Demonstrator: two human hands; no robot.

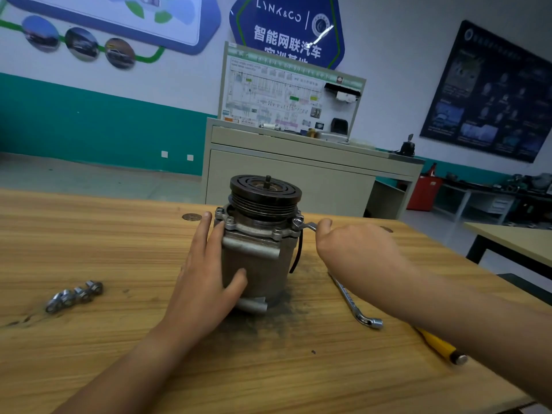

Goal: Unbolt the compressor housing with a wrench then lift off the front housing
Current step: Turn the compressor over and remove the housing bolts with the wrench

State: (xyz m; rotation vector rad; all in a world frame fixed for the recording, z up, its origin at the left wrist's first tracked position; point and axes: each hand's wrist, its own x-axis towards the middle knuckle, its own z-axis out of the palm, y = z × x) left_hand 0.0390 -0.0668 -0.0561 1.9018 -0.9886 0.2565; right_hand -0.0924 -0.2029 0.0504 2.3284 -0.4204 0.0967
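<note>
On table (89, 234), compressor (257, 258) upright, wrench (309, 226) on bolt (297, 222)

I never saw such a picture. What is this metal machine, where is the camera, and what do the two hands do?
The picture comes from a camera worn on the person's head, looking down at a wooden table. The grey cylinder is a compressor standing upright, pulley on top. The left hand steadies its side with flat fingers. The right hand holds a wrench set on a housing bolt. Loose bolts lie to the left; a second wrench and a yellow-handled tool lie to the right.
</note>
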